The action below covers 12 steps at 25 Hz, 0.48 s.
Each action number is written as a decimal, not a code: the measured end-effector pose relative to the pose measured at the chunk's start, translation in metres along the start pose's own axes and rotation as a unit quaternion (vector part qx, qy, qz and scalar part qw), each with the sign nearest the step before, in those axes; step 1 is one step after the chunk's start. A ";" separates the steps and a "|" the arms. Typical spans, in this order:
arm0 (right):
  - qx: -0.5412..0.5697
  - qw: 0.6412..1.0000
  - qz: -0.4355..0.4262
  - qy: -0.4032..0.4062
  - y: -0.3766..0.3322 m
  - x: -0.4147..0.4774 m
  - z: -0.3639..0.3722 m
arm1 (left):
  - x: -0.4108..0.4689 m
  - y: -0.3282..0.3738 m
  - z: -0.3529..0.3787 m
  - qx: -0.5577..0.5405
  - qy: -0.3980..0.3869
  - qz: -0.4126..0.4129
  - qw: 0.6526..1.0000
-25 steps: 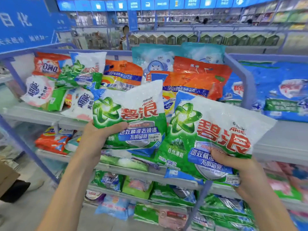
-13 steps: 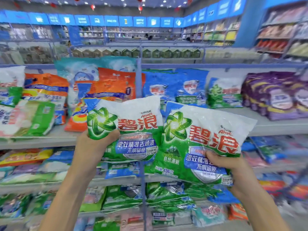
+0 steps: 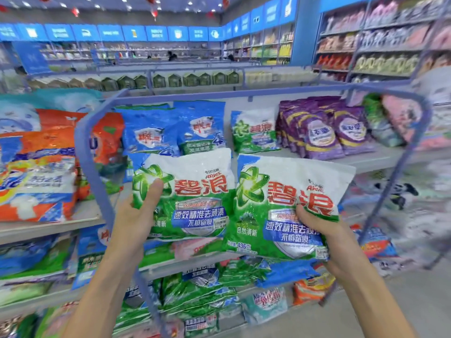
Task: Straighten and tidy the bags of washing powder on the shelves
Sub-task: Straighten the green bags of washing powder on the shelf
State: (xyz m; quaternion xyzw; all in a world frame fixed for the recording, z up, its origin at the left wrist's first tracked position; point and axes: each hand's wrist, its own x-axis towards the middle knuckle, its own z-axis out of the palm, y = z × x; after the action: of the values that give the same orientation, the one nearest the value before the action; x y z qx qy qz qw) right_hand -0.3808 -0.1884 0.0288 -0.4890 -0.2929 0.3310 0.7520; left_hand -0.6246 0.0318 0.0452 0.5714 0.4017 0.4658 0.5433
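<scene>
Before the top shelf, in the head view, my left grip clasps the left green bag by its left edge, thumb across the front. My right grip pinches the right green bag near its right side. Both bags hang side by side in the air. A bare strip of shelf lies before the purple bags, inside the blue rail. My fingers behind the bags are hidden, and the far right is blurred.

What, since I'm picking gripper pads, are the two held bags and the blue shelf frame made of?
Left bag and right bag: apparently thin printed plastic film, glossy; it creases and glints. Shelf frame: probably painted metal tube, smooth blue finish.
</scene>
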 end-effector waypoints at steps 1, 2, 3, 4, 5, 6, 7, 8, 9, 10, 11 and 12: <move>-0.001 1.000 0.000 0.005 0.001 0.012 -0.014 | 0.005 -0.002 0.014 -0.009 -0.011 -0.012 1.000; -0.001 1.000 0.003 0.011 0.000 0.025 -0.025 | 0.011 -0.002 0.027 -0.018 -0.018 -0.016 1.000; -0.004 1.000 0.008 0.017 -0.001 0.038 -0.036 | 0.018 -0.001 0.039 -0.034 -0.026 -0.019 0.999; -0.011 1.000 0.013 0.020 -0.004 0.052 -0.046 | 0.024 -0.001 0.054 -0.053 -0.032 -0.027 0.998; -0.019 1.000 0.009 0.018 -0.006 0.066 -0.055 | 0.036 -0.004 0.065 -0.072 -0.037 -0.033 0.996; -0.026 1.000 0.002 0.017 -0.009 0.081 -0.066 | 0.045 -0.003 0.082 -0.085 -0.039 -0.042 0.995; -0.028 0.999 -0.005 0.019 -0.012 0.097 -0.075 | 0.055 -0.004 0.095 -0.096 -0.044 -0.044 0.993; -0.025 0.999 -0.009 0.022 -0.016 0.113 -0.083 | 0.064 -0.004 0.110 -0.101 -0.041 -0.043 0.993; -0.018 1.000 -0.013 0.022 -0.019 0.130 -0.092 | 0.073 -0.005 0.123 -0.110 -0.040 -0.039 0.992; -0.012 1.000 -0.015 0.021 -0.022 0.146 -0.099 | 0.083 -0.006 0.133 -0.111 -0.032 -0.033 0.993; -0.012 1.000 -0.017 0.021 -0.024 0.164 -0.108 | 0.093 -0.008 0.143 -0.111 -0.033 -0.031 0.993; -0.016 0.999 -0.015 0.027 -0.025 0.179 -0.115 | 0.100 -0.009 0.150 -0.114 -0.028 -0.033 0.992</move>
State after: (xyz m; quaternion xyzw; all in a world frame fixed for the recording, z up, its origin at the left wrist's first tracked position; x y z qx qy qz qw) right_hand -0.1784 -0.1183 0.0328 -0.5055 -0.2851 0.3018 0.7564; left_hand -0.4545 0.0925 0.0493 0.5047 0.3491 0.4740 0.6315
